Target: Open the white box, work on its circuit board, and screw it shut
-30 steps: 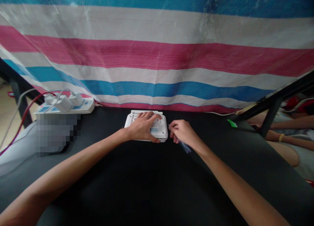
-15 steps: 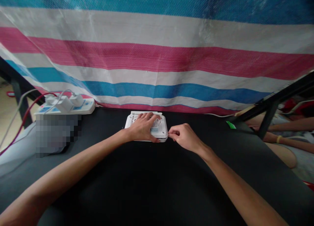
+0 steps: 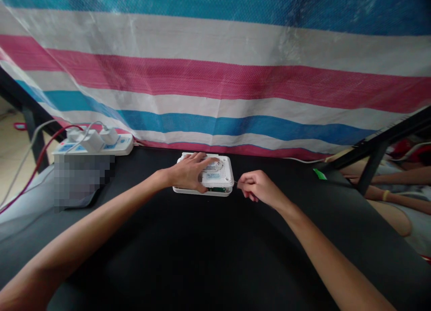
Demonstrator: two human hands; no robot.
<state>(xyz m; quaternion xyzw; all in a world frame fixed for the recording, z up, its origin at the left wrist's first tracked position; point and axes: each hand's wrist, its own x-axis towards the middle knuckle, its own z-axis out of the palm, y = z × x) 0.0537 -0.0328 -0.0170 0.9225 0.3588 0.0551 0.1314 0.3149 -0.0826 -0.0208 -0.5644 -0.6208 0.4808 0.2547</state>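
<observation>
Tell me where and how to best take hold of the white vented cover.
Probably by its front edge near the right corner, coming from the front right: the cover there stands above the base, leaving a gap that shows green circuit board, something to hook under. The left hand spreads over its left part.

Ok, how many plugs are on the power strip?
3 that I can see on the power strip: the left plug, the larger middle plug and the right plug. Others may be hidden behind them.
</observation>
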